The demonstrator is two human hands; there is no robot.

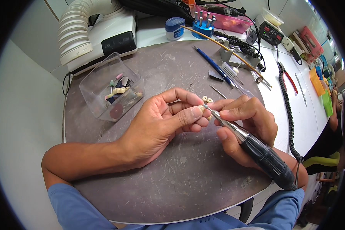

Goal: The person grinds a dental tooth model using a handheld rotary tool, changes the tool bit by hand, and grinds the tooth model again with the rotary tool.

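the left hand (155, 120) pinches a small, cream, tooth-shaped piece (201, 109) between thumb and fingers, above a scratched grey-brown mat (172, 176). the right hand (257, 120) grips a black and silver rotary handpiece (265, 155) like a pen, its thin metal tip pointing at the piece; it seems to touch, though fingers partly hide the spot. just beyond the fingertips lie two small round cream pieces (207, 99). a clear plastic box (91, 87) with mixed small parts sits beyond the left forearm; a slim blue pen (214, 66) lies farther off.
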